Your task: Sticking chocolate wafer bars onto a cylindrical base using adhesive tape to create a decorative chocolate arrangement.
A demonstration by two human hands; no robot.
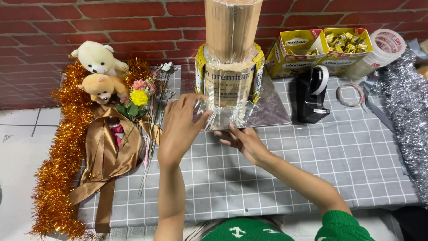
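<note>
A tall tower point(230, 58) of wrapped packs stands at twelve o'clock on a table point(312, 160) covered in grey checked cloth, in front of a red brick wall point(89, 22). The tower has two tiers: a wider lower one with a tan front panel and yellow-edged packs at its sides, and a narrower tan column rising out of view at the top. Clear crinkled film wraps the lower tier and flares out at its foot, where it sits on a shiny silver board point(267, 109). The left hand point(180, 129) is open, fingers spread and slightly curled, its fingertips touching the film at the tower's lower left. The right hand point(243, 140) lies just below the tower's base at about five o'clock from it, palm turned up, fingers loosely open, a fingertip touching the film's fringe; it grips nothing. At nine o'clock lie two small plush bears point(100, 71), one cream and one tan, on orange tinsel point(62, 151), beside a bunch of artificial flowers point(139, 96) and bronze satin ribbon point(104, 156). At two o'clock stand a black tape dispenser point(312, 96), two yellow cartons point(318, 49) of small wrapped sweets, and a roll of tape point(387, 44). Silver tinsel point(408, 111) runs down the right edge at three o'clock. Green knitted sleeves point(341, 225) show at the bottom.
</note>
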